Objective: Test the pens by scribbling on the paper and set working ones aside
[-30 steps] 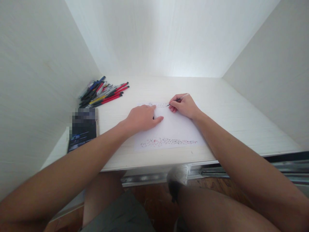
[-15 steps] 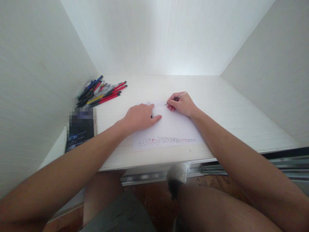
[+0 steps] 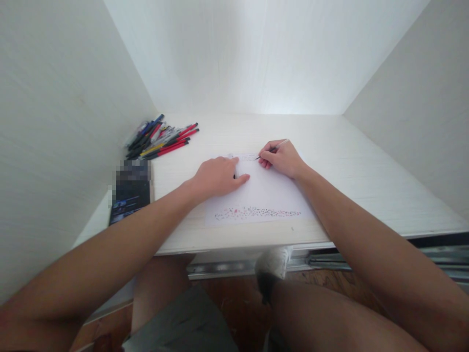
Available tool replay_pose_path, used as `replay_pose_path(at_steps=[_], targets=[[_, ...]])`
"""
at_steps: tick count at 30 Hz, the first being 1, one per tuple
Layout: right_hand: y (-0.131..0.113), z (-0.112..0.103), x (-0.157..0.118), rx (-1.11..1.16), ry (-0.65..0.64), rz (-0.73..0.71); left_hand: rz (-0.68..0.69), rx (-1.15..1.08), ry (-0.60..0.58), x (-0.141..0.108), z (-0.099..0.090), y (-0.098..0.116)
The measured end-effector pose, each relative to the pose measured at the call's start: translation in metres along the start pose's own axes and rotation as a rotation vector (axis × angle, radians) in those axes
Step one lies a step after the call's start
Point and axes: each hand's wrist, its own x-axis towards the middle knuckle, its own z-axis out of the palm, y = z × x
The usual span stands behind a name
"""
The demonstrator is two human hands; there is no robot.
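A white sheet of paper (image 3: pixel 271 190) lies on the white desk, with small black and red marks along its near edge and faint writing near its far edge. My right hand (image 3: pixel 280 159) is closed around a thin pen (image 3: pixel 282 143), its dark tip at the written lines. On the left part of the sheet rests my left hand (image 3: pixel 220 177), thumb and forefinger spread. A small dark-ended object, mostly hidden, shows between that thumb and forefinger; I cannot make out what it is.
Many pens (image 3: pixel 161 139), black, red, blue and yellow, lie heaped at the back left. A dark book or box (image 3: pixel 131 193) sits at the left, partly behind my left forearm. Pale panels enclose the desk (image 3: pixel 384 195). Metal rails (image 3: pixel 227 268) run below its front edge.
The whole view has shifted slightly, so things appear a little farther right. Both hands keep nearly the same places on the paper, with the pen still in my right hand.
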Motion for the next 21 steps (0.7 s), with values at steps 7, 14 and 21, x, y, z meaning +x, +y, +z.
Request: replay_pose_path(at_steps=[7, 14, 21], targets=[[-0.0032, -0.0004, -0.0011, -0.026, 0.001, -0.004, -0.002, -0.002, -0.003, -0.0009, -0.0023, 0.0007], [0.0000, -0.0002, -0.0002, -0.017, -0.002, -0.030, -0.002, -0.001, -0.006, -0.0009, -0.0014, 0.0007], [-0.0031, -0.0004, -0.0003, -0.024, -0.009, -0.006, 0.000, -0.003, -0.002, -0.0008, -0.0021, 0.0012]])
